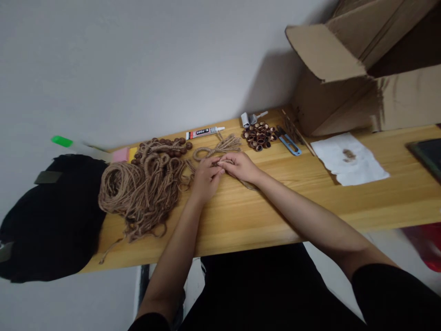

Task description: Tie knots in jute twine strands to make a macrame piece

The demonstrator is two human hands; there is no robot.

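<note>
My left hand and my right hand meet over the wooden table, fingertips pinched together on a piece of brown jute cord. One end of the cord trails out below my right wrist. Most of what lies between the fingers is hidden. Just behind my hands lies a looped cord piece with a frayed tassel. Left of my left hand is a large heap of jute cords with a coil at its side. Round brown wooden beads lie along the back of the heap.
Behind my hands lies a glue tube. Small brown shell-like caps, blue thread snips and a stained white tissue lie to the right. An open cardboard box stands back right; a black bag is at the left edge.
</note>
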